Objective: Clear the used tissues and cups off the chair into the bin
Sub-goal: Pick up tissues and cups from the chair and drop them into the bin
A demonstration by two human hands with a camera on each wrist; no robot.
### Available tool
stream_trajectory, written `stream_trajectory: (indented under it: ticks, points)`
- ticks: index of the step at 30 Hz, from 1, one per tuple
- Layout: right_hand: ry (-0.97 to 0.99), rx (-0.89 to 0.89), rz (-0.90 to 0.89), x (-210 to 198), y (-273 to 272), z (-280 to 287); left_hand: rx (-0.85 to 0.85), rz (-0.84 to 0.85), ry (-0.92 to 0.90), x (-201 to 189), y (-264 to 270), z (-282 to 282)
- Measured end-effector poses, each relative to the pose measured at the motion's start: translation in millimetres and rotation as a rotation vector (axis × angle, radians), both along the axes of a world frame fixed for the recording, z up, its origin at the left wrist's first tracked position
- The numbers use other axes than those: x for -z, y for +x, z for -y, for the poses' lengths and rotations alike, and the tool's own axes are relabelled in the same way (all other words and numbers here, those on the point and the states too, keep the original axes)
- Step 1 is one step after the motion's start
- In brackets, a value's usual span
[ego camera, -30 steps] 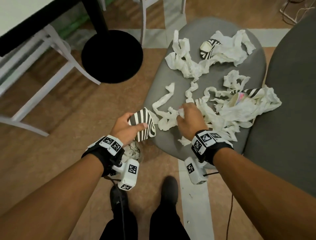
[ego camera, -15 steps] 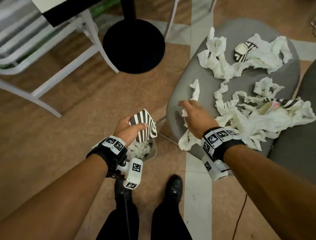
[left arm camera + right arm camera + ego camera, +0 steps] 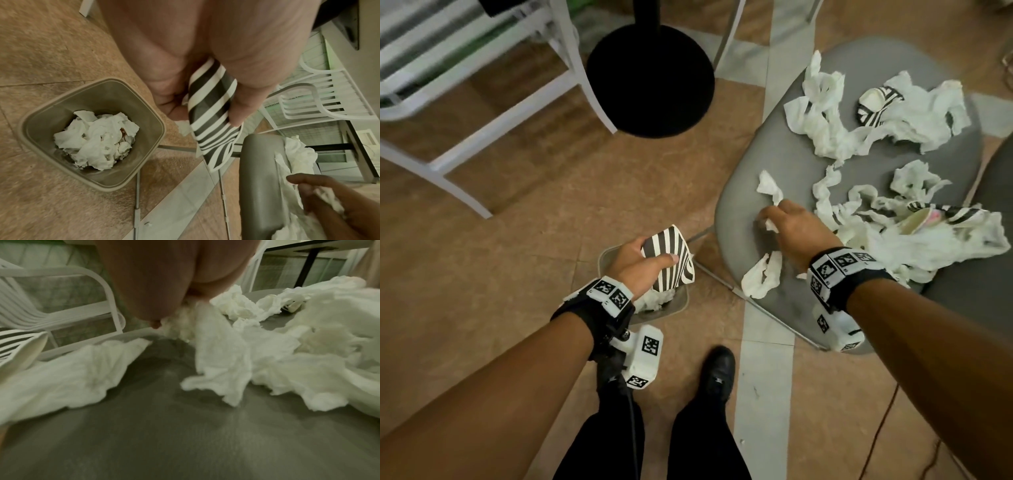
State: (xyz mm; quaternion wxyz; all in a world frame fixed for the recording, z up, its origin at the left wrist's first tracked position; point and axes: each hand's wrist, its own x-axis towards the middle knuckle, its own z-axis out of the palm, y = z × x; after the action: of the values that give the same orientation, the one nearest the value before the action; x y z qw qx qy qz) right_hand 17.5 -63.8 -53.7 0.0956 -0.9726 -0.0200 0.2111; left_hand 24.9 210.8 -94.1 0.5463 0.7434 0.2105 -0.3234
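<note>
Black wristbands [image 3: 599, 311] with white tag-marked camera blocks [image 3: 645, 356], black trousers [image 3: 702, 445], black shoes [image 3: 717, 371]

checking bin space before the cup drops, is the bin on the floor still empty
No, the bin already holds a heap of crumpled white tissues at its bottom, plain in the left wrist view.

You're over a mottled brown tile floor [image 3: 524, 212] crossed by pale grey-white tile bands [image 3: 763, 394]. Up and left of you sits a round black pedestal table base [image 3: 650, 82] with its black post rising out of view. At far left you've got a white slatted metal chair [image 3: 482, 85], blurred; the left wrist view shows its curved white armrest and slats [image 3: 320, 100]. A thin dark cable [image 3: 876, 442] trails over the floor at lower right. Light is dim, warm, indoor; green strip behind the white chair.
</note>
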Motion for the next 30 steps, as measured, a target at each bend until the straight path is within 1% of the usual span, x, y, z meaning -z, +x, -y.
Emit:
stream_trajectory:
  ticks: [2, 4, 5, 6, 10, 14, 16, 17, 19, 21, 24, 25, 26, 27, 30]
  points:
    - [-0.036, 0.078, 0.079, -9, 1, 2, 0.0, 0.006, -0.012, -3, 0, 4]
    - [-0.099, 0.141, 0.218, -22, 2, 0, -0.004, 0.015, -0.019, -6, 0, 9]
    - [-0.131, 0.153, 0.248, -32, 3, -3, -0.011, 0.019, -0.024, -8, 1, 11]
    - [-0.116, 0.178, 0.259, -41, 5, -9, -0.019, 0.02, -0.026, -9, 2, 13]
    - [0.171, 0.303, 0.311, -60, 23, -37, -0.049, 0.016, -0.062, -15, 8, 18]
    - [0.534, 0.505, 0.411, -68, 42, -84, -0.1, 0.0, -0.083, -10, 12, 7]
    - [0.713, 0.595, 0.372, -69, 47, -114, -0.109, -0.003, -0.042, -3, 12, -8]
    - [0.79, 0.634, 0.291, -65, 48, -128, -0.116, -0.013, -0.014, 3, 12, -16]
    - [0.85, 0.67, 0.054, -46, 47, -157, -0.137, -0.038, 0.041, 17, 9, -34]
    - [0.795, 0.683, -0.116, -10, 40, -179, -0.145, -0.053, 0.098, 35, 4, -53]
    - [0.614, 0.628, -0.247, 46, 25, -197, -0.043, -0.053, 0.188, 70, -6, -76]
    - [0.568, 0.63, -0.286, 66, 18, -201, 0.013, -0.043, 0.228, 85, -10, -83]
    - [0.537, 0.67, -0.313, 85, 10, -201, 0.072, -0.034, 0.264, 97, -14, -88]
    - [0.537, 0.724, -0.343, 102, 2, -202, 0.12, -0.013, 0.294, 110, -17, -91]
    - [0.694, 0.839, -0.38, 149, -9, -208, 0.231, 0.04, 0.368, 138, -23, -91]
